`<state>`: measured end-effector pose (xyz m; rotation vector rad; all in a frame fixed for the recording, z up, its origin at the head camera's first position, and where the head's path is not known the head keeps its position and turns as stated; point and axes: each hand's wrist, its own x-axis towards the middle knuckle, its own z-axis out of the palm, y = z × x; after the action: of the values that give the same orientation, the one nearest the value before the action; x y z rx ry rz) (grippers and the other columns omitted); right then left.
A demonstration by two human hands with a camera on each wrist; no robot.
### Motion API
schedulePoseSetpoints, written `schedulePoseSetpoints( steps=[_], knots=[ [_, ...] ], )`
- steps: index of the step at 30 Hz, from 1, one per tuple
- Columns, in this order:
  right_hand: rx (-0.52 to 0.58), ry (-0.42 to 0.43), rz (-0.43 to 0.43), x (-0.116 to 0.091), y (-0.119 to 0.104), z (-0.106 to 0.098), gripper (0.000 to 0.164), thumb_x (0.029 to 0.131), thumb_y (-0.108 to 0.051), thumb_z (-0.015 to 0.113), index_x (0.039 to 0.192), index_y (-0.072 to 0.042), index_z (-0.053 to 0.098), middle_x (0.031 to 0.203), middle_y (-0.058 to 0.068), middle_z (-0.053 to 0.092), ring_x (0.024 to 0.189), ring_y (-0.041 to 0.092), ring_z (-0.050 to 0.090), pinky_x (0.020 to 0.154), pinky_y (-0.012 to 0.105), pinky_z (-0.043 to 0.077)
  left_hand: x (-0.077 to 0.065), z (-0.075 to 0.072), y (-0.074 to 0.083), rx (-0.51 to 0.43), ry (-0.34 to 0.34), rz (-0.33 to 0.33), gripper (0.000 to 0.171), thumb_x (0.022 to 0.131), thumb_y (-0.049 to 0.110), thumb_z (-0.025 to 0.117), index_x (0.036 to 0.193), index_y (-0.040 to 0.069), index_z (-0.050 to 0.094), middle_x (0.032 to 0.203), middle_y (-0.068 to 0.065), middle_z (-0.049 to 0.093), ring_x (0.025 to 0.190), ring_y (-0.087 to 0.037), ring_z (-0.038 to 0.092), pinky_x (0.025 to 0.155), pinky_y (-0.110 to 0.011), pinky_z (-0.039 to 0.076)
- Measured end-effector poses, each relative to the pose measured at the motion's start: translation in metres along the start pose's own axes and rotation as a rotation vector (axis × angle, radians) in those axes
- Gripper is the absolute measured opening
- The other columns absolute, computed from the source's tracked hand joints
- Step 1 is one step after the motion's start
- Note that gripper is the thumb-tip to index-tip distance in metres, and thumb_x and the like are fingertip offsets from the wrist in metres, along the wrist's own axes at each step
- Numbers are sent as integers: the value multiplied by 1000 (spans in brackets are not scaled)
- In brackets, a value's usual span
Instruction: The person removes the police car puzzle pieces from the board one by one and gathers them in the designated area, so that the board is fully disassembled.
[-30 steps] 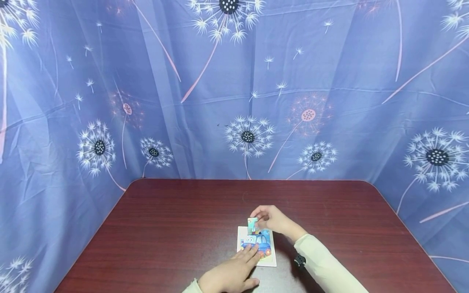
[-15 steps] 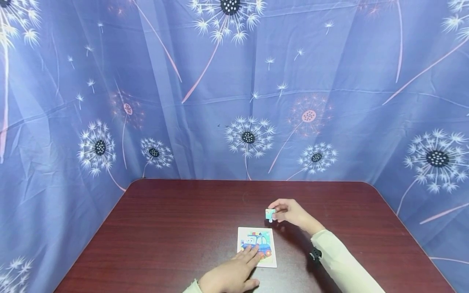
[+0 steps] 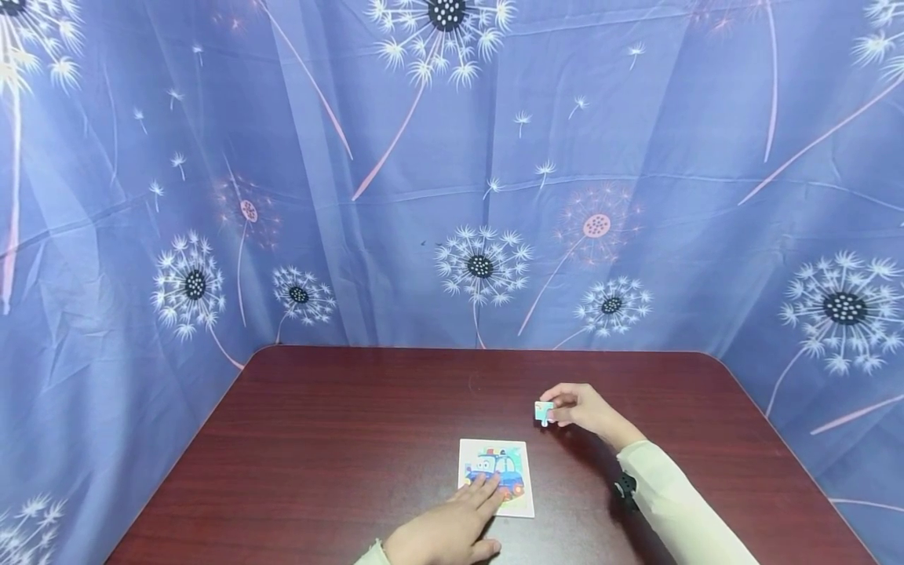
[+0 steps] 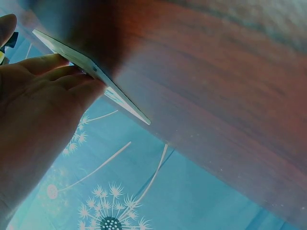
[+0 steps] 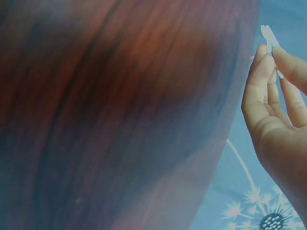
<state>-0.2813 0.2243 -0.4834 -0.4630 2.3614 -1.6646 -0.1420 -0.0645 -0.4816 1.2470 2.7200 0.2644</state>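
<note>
A square jigsaw puzzle board [image 3: 526,508] with a white border and a blue cartoon car lies on the table. My left hand [image 3: 445,530] rests on its lower left part, fingers straight and covering some of the picture. Seen edge-on in the left wrist view, the board [image 4: 129,106] has my left fingertips on its face. Beyond the board and to its right, my right hand [image 3: 585,410] pinches a small light-blue puzzle piece [image 3: 543,410] between thumb and fingers. That piece [image 5: 268,34] shows nearly edge-on in the right wrist view, above the table.
The dark red-brown wooden table [image 3: 339,424] has rounded far corners. A blue curtain [image 3: 395,259] printed with dandelions hangs behind it and at both sides. A black strap device [image 3: 625,485] is on the right wrist.
My right hand has lifted the puzzle piece off the top of the board and carried it away to the right. The left hand has stayed on the board.
</note>
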Motion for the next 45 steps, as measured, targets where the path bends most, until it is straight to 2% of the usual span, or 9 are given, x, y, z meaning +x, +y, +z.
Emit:
schedulePoseSetpoints(
  steps=[8, 15, 20, 28, 35, 45],
  knots=[
    [23, 6, 47, -1, 10, -4, 27, 85, 6, 65, 109, 16, 59, 89, 21, 65, 73, 19, 63, 63, 32, 56, 0, 0, 1, 5, 14, 8, 64, 94, 39, 54, 149, 10, 36, 152, -13, 34, 139, -29, 34, 108, -36, 36],
    [-73, 29, 34, 3, 16, -4, 22, 83, 9, 62, 105, 11, 64, 89, 20, 65, 74, 20, 61, 63, 31, 55, 0, -1, 1, -15, -5, 0, 64, 95, 40, 53, 149, 10, 35, 153, -13, 33, 140, -28, 32, 109, -36, 35],
    [-150, 61, 19, 4, 15, -1, 22, 79, 9, 63, 101, 11, 66, 84, 19, 65, 69, 20, 57, 56, 31, 51, 3, -2, 0, -33, -40, -15, 66, 96, 42, 50, 150, 10, 33, 155, -11, 30, 142, -26, 29, 111, -36, 33],
    [-207, 71, 23, 5, 13, 1, 20, 79, 9, 65, 99, 9, 67, 81, 14, 65, 61, 17, 52, 51, 28, 46, 1, 0, -1, -1, -6, 1, 65, 94, 41, 53, 149, 9, 36, 153, -13, 33, 140, -28, 33, 110, -35, 34],
    [-233, 89, 18, 6, 12, 2, 17, 79, 8, 69, 96, 9, 68, 83, 14, 62, 61, 14, 51, 51, 25, 45, 3, -1, -1, -46, -65, -22, 66, 96, 43, 50, 150, 10, 33, 155, -10, 30, 142, -26, 28, 111, -37, 33],
    [-233, 70, -1, 3, 8, 1, 19, 80, 8, 66, 99, 10, 68, 86, 16, 62, 60, 17, 50, 50, 26, 44, 4, -2, -1, -51, -95, -28, 66, 97, 44, 49, 150, 8, 32, 156, -11, 26, 143, -26, 24, 112, -37, 31]
  ],
)
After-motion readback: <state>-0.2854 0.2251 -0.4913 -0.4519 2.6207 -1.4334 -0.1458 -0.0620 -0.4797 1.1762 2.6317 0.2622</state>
